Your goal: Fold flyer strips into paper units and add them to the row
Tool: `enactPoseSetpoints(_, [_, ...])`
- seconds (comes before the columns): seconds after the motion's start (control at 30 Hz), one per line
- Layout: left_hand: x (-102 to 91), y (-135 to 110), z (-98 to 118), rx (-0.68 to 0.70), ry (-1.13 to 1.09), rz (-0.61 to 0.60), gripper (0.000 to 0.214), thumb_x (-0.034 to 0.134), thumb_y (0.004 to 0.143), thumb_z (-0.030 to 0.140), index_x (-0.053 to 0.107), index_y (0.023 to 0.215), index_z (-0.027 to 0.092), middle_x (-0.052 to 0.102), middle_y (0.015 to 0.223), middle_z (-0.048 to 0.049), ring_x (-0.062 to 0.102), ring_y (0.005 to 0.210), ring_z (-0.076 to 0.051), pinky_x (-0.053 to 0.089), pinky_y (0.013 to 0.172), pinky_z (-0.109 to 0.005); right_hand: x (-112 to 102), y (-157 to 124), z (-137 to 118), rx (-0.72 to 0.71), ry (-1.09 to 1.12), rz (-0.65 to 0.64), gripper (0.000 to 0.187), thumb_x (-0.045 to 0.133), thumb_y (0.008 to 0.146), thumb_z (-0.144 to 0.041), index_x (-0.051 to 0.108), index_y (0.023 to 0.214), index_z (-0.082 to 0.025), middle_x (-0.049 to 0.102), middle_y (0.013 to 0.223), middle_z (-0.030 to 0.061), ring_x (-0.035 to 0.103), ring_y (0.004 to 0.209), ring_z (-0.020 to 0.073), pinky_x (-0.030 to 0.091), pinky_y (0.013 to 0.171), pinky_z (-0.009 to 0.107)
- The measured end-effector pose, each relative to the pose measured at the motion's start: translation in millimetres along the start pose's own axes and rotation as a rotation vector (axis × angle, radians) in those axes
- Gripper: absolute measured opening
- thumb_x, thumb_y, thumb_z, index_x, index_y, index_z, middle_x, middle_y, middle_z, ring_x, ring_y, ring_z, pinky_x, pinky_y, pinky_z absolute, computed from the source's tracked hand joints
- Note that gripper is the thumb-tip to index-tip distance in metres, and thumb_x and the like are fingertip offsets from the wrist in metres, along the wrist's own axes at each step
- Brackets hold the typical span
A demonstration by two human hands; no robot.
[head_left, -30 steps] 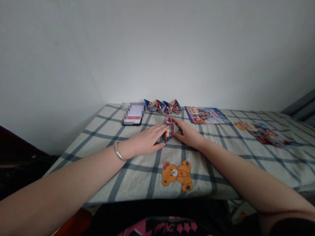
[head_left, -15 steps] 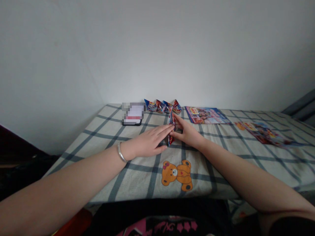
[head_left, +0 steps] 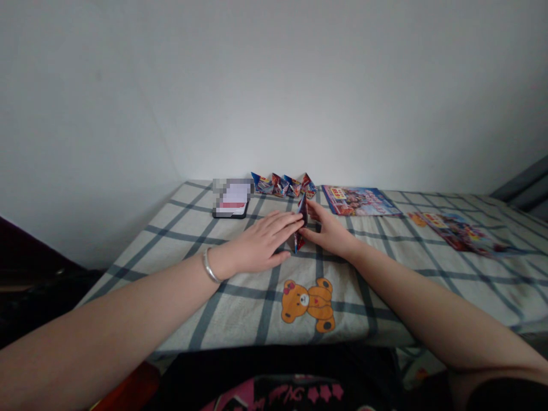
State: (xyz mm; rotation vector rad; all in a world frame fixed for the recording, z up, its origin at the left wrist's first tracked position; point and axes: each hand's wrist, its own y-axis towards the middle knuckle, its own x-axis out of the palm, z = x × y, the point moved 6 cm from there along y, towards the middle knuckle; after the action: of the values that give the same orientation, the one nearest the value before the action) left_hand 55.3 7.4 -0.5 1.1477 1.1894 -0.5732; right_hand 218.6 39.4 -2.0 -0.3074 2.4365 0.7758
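A folded piece of colourful printed paper (head_left: pixel 303 210) stands upright on the checked tablecloth, between my two hands. With thumb on the near side and fingers behind, my right hand (head_left: pixel 327 231) grips it from the right. My left hand (head_left: pixel 268 242) lies low over the cloth, fingers stretched out, the tips touching the paper's left side. Its thumb is apart from the other fingers. Part of the paper is hidden behind the fingers. Just beyond it, several folded paper pieces (head_left: pixel 280 187) of similar print stand in a row.
A phone (head_left: pixel 233 200), partly pixelated, lies at the back left. Two flat printed sheets lie to the right: one sheet (head_left: pixel 363 201) by the wall, another sheet (head_left: pixel 468 233) farther right. The tablecloth (head_left: pixel 240 308) carries a printed bear (head_left: pixel 308 305) near its front edge.
The folded paper's upper part has opened slightly and leans to the right, showing a dark inner face. My right fingers have shifted a little; my left hand stays nearly in place.
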Motion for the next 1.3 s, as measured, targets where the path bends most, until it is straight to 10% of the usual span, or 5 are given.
enactPoseSetpoints(0.8, [2.0, 2, -8, -0.066, 0.005, 0.001, 0.049, 0.049, 0.096, 0.032, 0.039, 0.142, 0.019, 0.025, 0.159, -0.012, 0.035, 0.141, -0.028, 0.032, 0.116, -0.046, -1, 4, 6, 0.102, 0.017, -0.023, 0.069, 0.048, 0.084, -0.019, 0.03, 0.151, -0.025, 0.058, 0.136, 0.006, 0.063, 0.108, 0.0205, 0.054, 0.095, 0.038])
enactPoseSetpoints(1.3, [-18.6, 5, -14, -0.133, 0.052, 0.208, 0.019, 0.05, 0.096, 0.03, 0.065, 0.097, 0.018, 0.066, 0.118, -0.0072, 0.062, 0.107, -0.024, 0.05, 0.093, -0.042, 1, 0, -1, 0.046, 0.038, -0.106, 0.046, 0.05, 0.081, -0.016, 0.045, 0.126, -0.021, 0.061, 0.116, 0.0072, 0.063, 0.093, 0.0169, 0.055, 0.08, 0.032])
